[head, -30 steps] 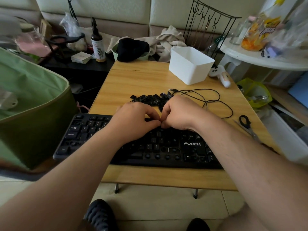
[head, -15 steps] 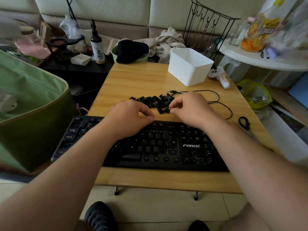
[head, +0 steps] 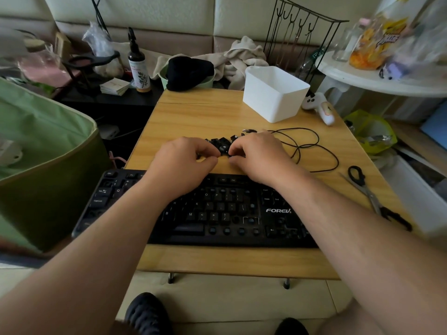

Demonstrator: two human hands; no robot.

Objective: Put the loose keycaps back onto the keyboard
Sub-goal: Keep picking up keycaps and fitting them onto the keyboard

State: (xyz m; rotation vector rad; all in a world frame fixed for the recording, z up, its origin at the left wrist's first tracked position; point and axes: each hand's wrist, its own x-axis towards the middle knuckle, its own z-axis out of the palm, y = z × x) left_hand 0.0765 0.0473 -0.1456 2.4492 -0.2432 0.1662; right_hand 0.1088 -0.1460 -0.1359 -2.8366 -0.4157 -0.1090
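Black keycaps [head: 221, 145] behind the keyboard [head: 217, 209] now draw both hands off it, left hand [head: 183, 160] and right hand [head: 256, 155] each pinching into the pile, so another cap is likely next.
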